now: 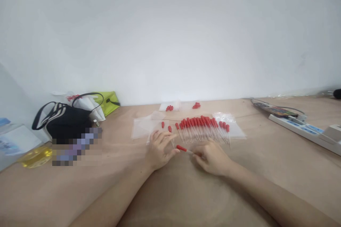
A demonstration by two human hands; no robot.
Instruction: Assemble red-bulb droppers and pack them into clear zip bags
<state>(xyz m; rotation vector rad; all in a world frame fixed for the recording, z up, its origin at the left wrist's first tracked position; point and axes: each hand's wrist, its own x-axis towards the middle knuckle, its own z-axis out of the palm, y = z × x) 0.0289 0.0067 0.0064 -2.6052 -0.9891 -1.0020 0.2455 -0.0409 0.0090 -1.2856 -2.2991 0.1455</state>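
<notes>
Pinching red-bulbed dropper (181, 148) by pale end in right hand (211, 158), low over table (173, 198). Holding left hand (161, 149) open, thumb and fingers parted beside the bulb; cannot tell if touching. Hemmed in just beyond by dropper row (199, 127), then by bulb piles (196, 105) near wall-side edge. Roomier toward body, between forearms; bounded well out by black bag (68, 122) left, power strip (306, 128) right.
</notes>
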